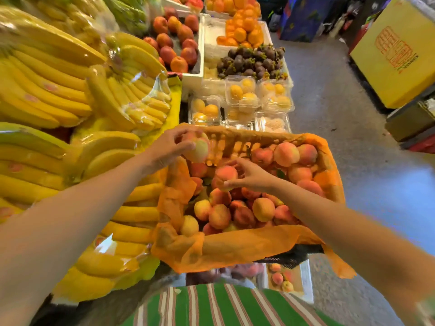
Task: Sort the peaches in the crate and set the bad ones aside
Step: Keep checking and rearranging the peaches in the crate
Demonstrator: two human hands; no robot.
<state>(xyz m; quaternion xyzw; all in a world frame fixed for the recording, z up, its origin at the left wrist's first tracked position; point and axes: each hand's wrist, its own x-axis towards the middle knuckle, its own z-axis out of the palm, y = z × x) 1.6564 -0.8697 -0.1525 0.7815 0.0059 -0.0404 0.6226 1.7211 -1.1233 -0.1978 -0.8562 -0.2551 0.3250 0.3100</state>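
The crate [235, 141], lined with orange mesh [235, 248], stands in front of the person, just right of stacked bananas [47, 74]. Peaches [220, 216] fill it, heaped along the near and right sides. The left hand [164, 151] is at the crate's far left corner, fingers [188, 132] curled round a pale peach [200, 150]. The right hand [254, 176] hovers over the middle of the pile, fingers [238, 163] and thumb pinching a red peach [226, 174].

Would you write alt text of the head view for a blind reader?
The left hand holds a pale peach above the crate rim; the right hand holds a redder peach over the peaches inside. Bananas lie to the left.
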